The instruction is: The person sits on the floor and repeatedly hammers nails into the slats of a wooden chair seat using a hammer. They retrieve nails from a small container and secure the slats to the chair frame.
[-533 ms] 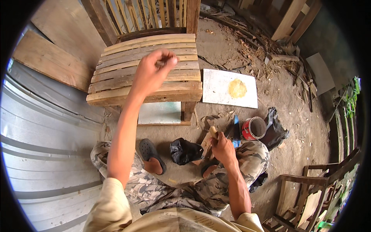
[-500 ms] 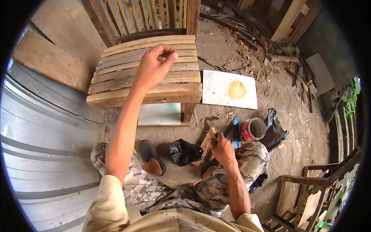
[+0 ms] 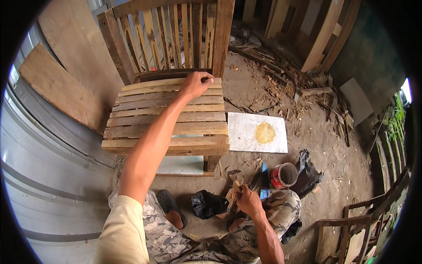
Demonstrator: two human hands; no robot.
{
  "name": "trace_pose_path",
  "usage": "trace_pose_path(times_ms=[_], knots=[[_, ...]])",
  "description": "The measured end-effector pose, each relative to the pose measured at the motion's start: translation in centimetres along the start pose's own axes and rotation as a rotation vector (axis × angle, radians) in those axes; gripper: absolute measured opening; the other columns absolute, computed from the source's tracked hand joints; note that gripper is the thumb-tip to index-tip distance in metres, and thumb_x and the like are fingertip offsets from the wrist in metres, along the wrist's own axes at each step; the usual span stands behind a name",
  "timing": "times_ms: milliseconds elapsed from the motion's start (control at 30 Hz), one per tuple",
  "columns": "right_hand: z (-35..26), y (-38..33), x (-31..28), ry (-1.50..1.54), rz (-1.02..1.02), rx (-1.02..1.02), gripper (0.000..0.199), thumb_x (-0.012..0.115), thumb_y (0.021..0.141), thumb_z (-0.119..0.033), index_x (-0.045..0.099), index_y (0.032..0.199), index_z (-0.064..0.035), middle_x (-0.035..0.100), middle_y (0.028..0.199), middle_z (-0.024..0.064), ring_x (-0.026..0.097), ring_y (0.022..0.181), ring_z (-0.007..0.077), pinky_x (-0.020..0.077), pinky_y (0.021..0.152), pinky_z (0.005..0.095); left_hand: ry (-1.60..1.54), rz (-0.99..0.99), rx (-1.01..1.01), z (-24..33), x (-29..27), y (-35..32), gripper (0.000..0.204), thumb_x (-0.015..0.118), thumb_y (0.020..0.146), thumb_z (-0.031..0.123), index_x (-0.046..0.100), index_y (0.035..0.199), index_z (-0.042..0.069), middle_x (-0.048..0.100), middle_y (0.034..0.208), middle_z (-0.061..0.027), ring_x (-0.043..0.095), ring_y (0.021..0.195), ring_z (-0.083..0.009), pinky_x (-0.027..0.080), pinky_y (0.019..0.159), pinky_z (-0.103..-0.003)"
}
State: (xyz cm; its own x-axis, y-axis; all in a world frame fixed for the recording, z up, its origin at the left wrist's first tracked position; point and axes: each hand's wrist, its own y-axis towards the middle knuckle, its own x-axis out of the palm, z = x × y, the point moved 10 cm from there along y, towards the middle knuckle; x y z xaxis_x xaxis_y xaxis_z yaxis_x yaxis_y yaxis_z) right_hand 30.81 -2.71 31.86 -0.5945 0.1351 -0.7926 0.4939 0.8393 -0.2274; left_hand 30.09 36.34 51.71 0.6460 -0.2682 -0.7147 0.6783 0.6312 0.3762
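Note:
A slatted wooden chair (image 3: pixel 165 128) stands in front of me with its seat of pale, weathered strips towards me. Over the far right part of that seat, near the backrest (image 3: pixel 173 37), is my left hand (image 3: pixel 196 85), its fingers curled together. Whatever may be in them is hidden. Above my right knee, my right hand (image 3: pixel 249 200) is wrapped round a light wooden handle (image 3: pixel 237 186); the rest of the tool cannot be made out. A black plastic bag (image 3: pixel 208 204) lies on the ground between my feet.
Right of the chair lies a white board (image 3: pixel 246 132) with a yellowish patch. Nearer me are a red can (image 3: pixel 284 175), a blue-edged strip (image 3: pixel 264 176) and another black bag (image 3: pixel 310 172). Corrugated metal (image 3: pixel 48 176) lines the left; wooden frames (image 3: pixel 347 229) stand at lower right.
My left hand has moved away and to the right across the seat, towards the backrest. My view has tilted up, showing more of the backrest. The right hand keeps hold of the wooden handle.

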Motion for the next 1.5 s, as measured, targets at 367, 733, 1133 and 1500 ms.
trace_pose_path(times_ms=[367,733,1133,1500], knots=[[0.4,-0.1,0.8,-0.028,-0.060,0.033,0.039,0.060,0.089,-0.026,0.054,0.117,0.0002,0.068,0.086,0.0258,0.065,0.086,0.0446,0.0504,0.076,0.0518,0.024,-0.071,-0.068,0.0,-0.3,-0.3,0.027,0.065,0.093,0.032,0.073,0.108,0.012,0.069,0.116,-0.0136,0.066,0.107,-0.0292,0.050,0.095,-0.043],[-1.1,0.3,-7.1,0.172,0.230,0.031,0.029,0.058,0.093,-0.021,0.059,0.112,0.0010,0.065,0.083,0.0281,0.066,0.082,0.0452,0.0508,0.066,0.0483,-0.009,-0.068,-0.077,0.4,-0.4,-0.2,0.029,0.066,0.092,0.034,0.073,0.108,0.011,0.068,0.119,-0.0138,0.063,0.112,-0.0305,0.048,0.097,-0.044],[-20.0,10.4,-23.4,0.113,0.460,-0.226,0.037,0.051,0.099,-0.030,0.057,0.118,0.0005,0.067,0.081,0.0210,0.066,0.072,0.0328,0.0500,0.066,0.0461,0.022,-0.006,0.109,0.0,-0.8,-0.1,0.031,0.066,0.091,0.033,0.074,0.104,0.006,0.069,0.112,-0.0156,0.063,0.106,-0.0341,0.048,0.093,-0.043],[-24.3,15.9,-21.7,-0.008,0.444,-0.271,0.034,0.051,0.096,-0.027,0.061,0.108,0.0038,0.067,0.092,0.0289,0.065,0.091,0.0455,0.0494,0.083,0.0499,-0.088,0.020,0.117,-0.3,-0.5,-0.2,0.035,0.069,0.086,0.032,0.073,0.103,0.001,0.070,0.104,-0.0188,0.066,0.099,-0.0356,0.049,0.087,-0.042]])
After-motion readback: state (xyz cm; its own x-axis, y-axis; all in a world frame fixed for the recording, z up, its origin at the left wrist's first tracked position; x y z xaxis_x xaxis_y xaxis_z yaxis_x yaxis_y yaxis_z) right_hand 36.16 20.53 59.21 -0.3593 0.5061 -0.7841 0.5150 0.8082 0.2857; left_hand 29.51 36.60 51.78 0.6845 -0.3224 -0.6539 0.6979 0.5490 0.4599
